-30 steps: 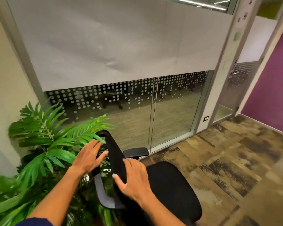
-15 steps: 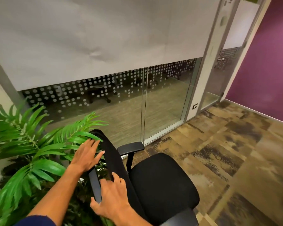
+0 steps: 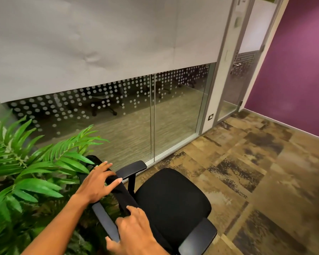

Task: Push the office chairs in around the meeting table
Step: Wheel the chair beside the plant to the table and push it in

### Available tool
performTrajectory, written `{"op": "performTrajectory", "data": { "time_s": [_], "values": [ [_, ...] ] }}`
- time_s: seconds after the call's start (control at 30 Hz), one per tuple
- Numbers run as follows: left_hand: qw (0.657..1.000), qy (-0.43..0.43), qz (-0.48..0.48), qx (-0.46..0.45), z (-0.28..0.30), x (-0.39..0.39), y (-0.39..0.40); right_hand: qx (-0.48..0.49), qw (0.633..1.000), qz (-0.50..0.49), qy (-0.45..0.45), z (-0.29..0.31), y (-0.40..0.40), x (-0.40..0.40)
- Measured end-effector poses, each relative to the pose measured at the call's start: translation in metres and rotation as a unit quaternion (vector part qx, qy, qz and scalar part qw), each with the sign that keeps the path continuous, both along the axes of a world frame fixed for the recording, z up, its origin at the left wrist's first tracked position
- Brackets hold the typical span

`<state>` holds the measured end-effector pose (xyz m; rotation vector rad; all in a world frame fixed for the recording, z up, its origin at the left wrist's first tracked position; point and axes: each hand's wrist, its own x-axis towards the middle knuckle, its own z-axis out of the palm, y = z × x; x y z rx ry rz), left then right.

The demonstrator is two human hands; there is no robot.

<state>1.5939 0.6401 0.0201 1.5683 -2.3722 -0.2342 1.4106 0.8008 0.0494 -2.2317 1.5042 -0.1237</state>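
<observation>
A black office chair [image 3: 171, 197] with two armrests stands in front of me, its seat facing right and its backrest edge-on toward me. My left hand [image 3: 98, 183] grips the top of the backrest, fingers over the far side and thumb on the near side. My right hand [image 3: 134, 230] holds the backrest lower down, with its fingers curled over the edge and the grey frame. The meeting table is out of view.
A leafy green plant [image 3: 26, 172] crowds the chair's back on the left. A dotted glass wall [image 3: 136, 116] runs behind, with a glass door [image 3: 234, 80] at its right end. A purple wall [image 3: 293, 70] bounds the right. Patterned carpet [image 3: 256, 172] spreads to the right.
My left hand has come from beside the backrest onto its top edge. My right hand has slid down the backrest. The chair now sits further right of the plant.
</observation>
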Motion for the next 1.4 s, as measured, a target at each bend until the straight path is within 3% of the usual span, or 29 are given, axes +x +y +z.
{"op": "performTrajectory", "data": {
  "time_s": [0.2,0.33,0.5,0.6,0.8,0.97,1.4],
  "values": [
    [0.999,-0.034,0.015,0.027,-0.011,-0.019,0.037,-0.074,0.994,0.044,0.064,-0.024,0.01,-0.032],
    [0.997,-0.066,0.019,-0.018,0.0,-0.06,0.103,-0.102,0.99,0.067,0.076,-0.001,0.06,-0.083],
    [0.995,-0.079,0.023,-0.056,-0.004,-0.108,0.153,-0.103,0.993,-0.037,0.051,-0.006,0.09,-0.12],
    [0.994,-0.091,0.021,-0.058,-0.007,-0.134,0.175,-0.085,0.989,-0.065,0.107,-0.011,0.092,-0.145],
    [0.994,-0.095,0.002,-0.044,-0.002,-0.185,0.219,-0.107,0.979,-0.028,0.171,-0.019,0.089,-0.22],
    [0.997,-0.082,0.003,-0.003,0.002,-0.203,0.254,-0.135,0.976,-0.028,0.167,-0.024,0.097,-0.265],
    [0.996,-0.085,0.006,-0.042,0.003,-0.223,0.324,-0.175,0.969,-0.072,0.162,-0.019,0.178,-0.325]
  ]
}}
